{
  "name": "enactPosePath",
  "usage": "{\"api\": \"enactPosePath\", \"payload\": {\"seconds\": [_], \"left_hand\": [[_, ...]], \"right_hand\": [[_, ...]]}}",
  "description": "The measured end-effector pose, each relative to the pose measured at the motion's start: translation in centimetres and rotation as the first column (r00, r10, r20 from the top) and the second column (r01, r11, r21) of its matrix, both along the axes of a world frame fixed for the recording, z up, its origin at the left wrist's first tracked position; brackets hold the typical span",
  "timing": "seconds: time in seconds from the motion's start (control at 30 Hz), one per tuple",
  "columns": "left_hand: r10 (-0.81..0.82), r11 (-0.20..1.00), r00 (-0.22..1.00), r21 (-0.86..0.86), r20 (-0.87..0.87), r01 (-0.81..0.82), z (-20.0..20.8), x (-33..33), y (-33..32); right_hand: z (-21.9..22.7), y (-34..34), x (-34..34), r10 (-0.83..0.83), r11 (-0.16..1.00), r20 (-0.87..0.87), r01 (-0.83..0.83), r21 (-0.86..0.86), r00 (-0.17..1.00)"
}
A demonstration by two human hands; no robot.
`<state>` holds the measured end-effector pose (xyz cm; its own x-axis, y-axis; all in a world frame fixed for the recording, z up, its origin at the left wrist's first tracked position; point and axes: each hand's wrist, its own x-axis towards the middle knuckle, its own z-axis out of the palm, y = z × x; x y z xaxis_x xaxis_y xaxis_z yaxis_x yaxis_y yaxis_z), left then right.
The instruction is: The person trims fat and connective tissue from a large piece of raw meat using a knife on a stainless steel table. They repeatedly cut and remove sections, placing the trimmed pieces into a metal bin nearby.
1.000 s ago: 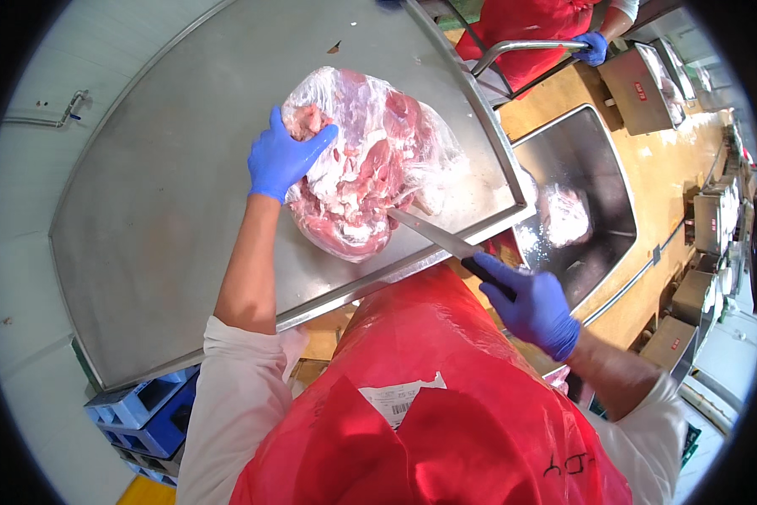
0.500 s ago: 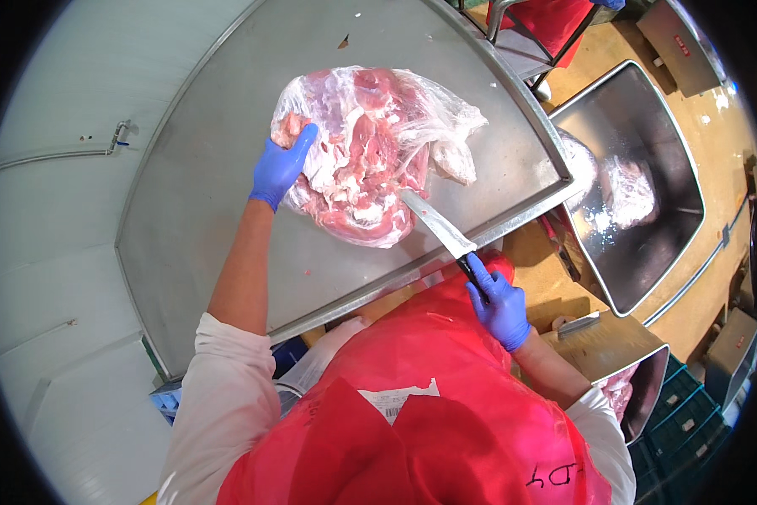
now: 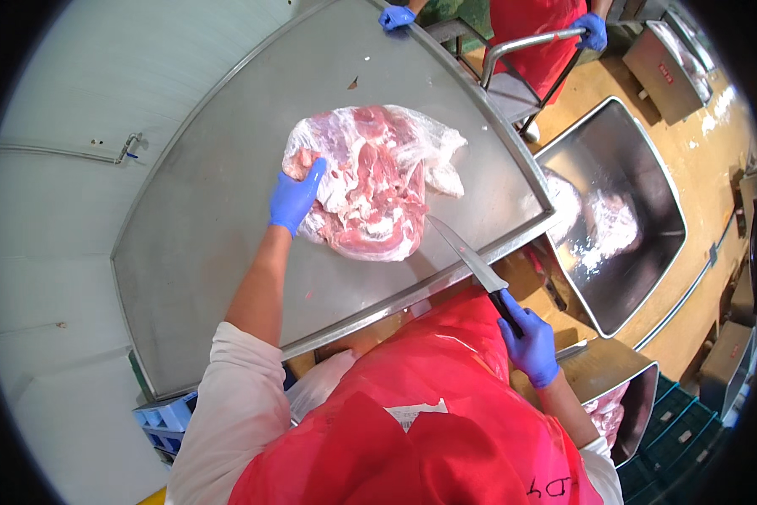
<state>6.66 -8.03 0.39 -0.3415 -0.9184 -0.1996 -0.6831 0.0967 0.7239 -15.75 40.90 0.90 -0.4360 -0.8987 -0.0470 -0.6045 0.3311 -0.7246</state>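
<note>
A large piece of raw meat [image 3: 366, 189], pink with white fat, lies on the metal table [image 3: 201, 295]. Thin, pale, see-through film [image 3: 435, 139] bunches along its right side. My left hand [image 3: 294, 198] grips the meat's left edge, with the thumb on top; the other fingers are partly hidden. In my right hand [image 3: 530, 341] is the black handle of a long knife [image 3: 467, 255]. The blade crosses the table's near rim, and its tip points at the meat's lower right edge, a small gap away. Both hands wear blue gloves.
To the right, a steel tub [image 3: 669, 244] holds shiny meat pieces. A second metal bin [image 3: 648, 404] with meat is at lower right, beside dark green crates [image 3: 677, 429]. Across the table, a co-worker in a red apron [image 3: 525, 50] touches the table edge and a cart handle [image 3: 525, 40].
The knife tip has come away from the meat toward the lower right. My left hand still grips the meat. The view has shifted, and a co-worker's gloved hands now show at the top.
</note>
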Motion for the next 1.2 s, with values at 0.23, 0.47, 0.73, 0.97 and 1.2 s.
{"api": "enactPosePath", "payload": {"seconds": [0.23,0.47,0.73,0.97,1.2], "left_hand": [[0.160,0.986,0.977,-0.064,0.141,-0.152,-0.6,-0.1,0.5],[0.073,0.996,0.997,-0.060,0.015,-0.072,-1.1,0.1,-0.9],[0.033,0.999,0.999,0.042,-0.032,-0.031,-0.5,-1.0,-1.2],[0.004,0.996,0.991,0.089,-0.135,0.008,0.9,-2.0,-1.1],[-0.078,0.996,0.996,-0.029,0.044,0.079,1.6,-1.5,-3.0]], "right_hand": [[6.1,-4.9,-3.5,-0.008,1.000,-0.139,0.005,-0.019,0.990],[8.7,-10.4,-7.1,0.110,0.992,-0.336,-0.126,-0.029,0.935],[9.7,-11.0,-9.8,0.221,0.974,-0.206,-0.225,0.006,0.953],[7.3,-8.8,-9.2,0.214,0.976,-0.085,-0.209,0.069,0.973],[4.9,-5.1,-10.0,0.075,0.997,0.128,-0.072,-0.025,0.989]]}}
